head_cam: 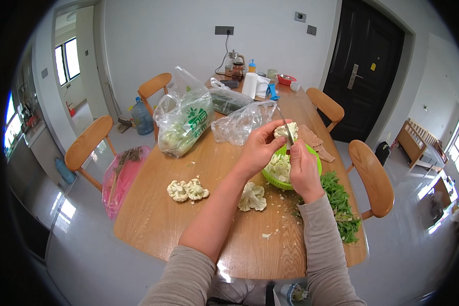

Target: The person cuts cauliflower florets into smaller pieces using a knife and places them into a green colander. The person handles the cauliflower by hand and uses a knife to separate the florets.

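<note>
My left hand (261,146) grips a cauliflower floret (292,131) above a green plastic basket (316,157). In my right hand (304,168) is a knife (287,129), its blade lying against the floret. Cut cauliflower pieces (278,168) fill part of the basket, which my right hand and wrist partly cover. Beside my left forearm, a larger cauliflower chunk (253,197) rests on the wooden table (153,225). Farther left sit two joined cauliflower florets (187,190).
Leafy greens (338,206) lie along the table's right side. A plastic bag of vegetables (183,118) and a crumpled clear bag (241,128) stand beyond my hands. Wooden chairs (371,178) flank the table; a pink bag (113,183) hangs at left. Cauliflower crumbs (267,235) dot the tabletop.
</note>
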Motion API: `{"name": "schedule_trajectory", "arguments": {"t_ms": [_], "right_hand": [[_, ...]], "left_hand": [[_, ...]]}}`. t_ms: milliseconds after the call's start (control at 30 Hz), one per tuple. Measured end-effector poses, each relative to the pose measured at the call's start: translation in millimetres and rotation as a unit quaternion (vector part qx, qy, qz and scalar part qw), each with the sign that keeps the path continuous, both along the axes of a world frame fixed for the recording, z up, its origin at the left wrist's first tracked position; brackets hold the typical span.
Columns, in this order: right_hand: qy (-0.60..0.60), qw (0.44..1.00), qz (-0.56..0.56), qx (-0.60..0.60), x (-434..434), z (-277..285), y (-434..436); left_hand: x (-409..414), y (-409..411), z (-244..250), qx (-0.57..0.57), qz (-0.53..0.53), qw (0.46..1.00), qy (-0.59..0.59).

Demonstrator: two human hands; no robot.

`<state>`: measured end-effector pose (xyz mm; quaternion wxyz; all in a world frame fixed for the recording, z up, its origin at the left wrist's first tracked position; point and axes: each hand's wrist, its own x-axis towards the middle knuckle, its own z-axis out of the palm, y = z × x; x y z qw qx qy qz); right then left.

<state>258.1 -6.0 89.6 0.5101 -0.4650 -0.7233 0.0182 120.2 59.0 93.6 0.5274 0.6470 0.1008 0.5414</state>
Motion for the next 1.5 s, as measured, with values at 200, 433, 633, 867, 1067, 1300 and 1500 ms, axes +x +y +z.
{"name": "schedule_trajectory", "arguments": {"t_ms": [200,433,633,867,1067,1300,1500], "right_hand": [[-0.008,1.0,-0.004,0.0,0,2,-1],[0.021,1.0,0.006,-0.01,0,2,0],[0.088,0.995,0.03,-0.025,-2,-1,1],[0.103,0.994,0.04,0.018,-1,3,1],[0.176,0.98,0.014,0.089,1,-1,14],[0.212,0.976,-0.018,0.04,4,0,8],[0.178,0.978,-0.064,0.087,-1,2,6]], "left_hand": [[-3,-2,2,0.014,0.005,1.0,0.02],[1,-1,-1,-0.023,-0.025,0.999,0.001],[2,0,-3,-0.043,-0.06,0.997,-0.033],[5,2,-6,-0.069,-0.036,0.993,-0.09],[11,-1,-5,-0.055,-0.001,0.995,-0.085],[12,-2,-7,-0.044,0.016,0.998,-0.052],[10,2,-10,-0.056,0.007,0.997,-0.047]]}}
